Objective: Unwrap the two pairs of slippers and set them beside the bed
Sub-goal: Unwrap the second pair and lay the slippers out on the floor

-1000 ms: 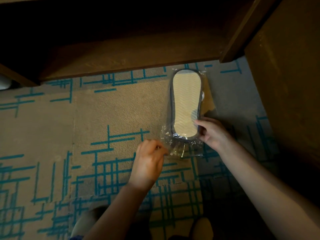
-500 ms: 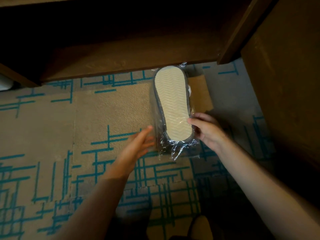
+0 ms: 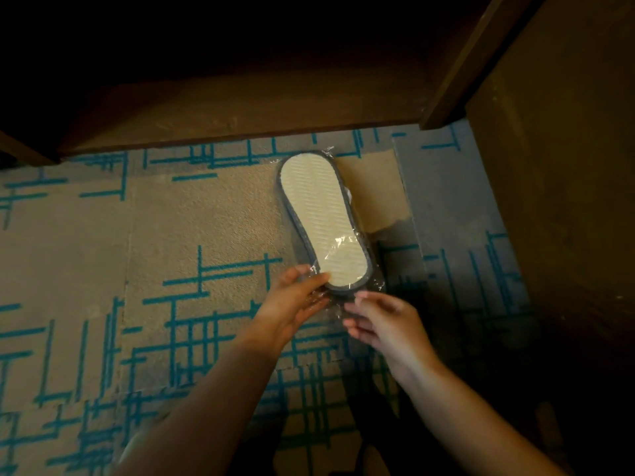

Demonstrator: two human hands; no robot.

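Observation:
A wrapped pair of slippers (image 3: 318, 214) lies sole up on the carpet, pale ribbed sole with a grey rim, inside a clear plastic bag (image 3: 338, 305). Its far end points at the dark wooden furniture. My left hand (image 3: 292, 304) grips the near end of the pack, thumb on the sole's heel edge. My right hand (image 3: 381, 321) pinches the loose plastic just below the heel. Only one pack is in view.
Beige carpet (image 3: 171, 235) with teal line patterns covers the floor. A low dark wooden frame (image 3: 240, 115) runs across the back, and a wooden panel (image 3: 549, 201) stands at the right. My feet show dimly at the bottom edge.
The pack has tilted, its far end now to the left. My left hand moved in and took the heel end; my right hand dropped from the pack's side to the loose plastic.

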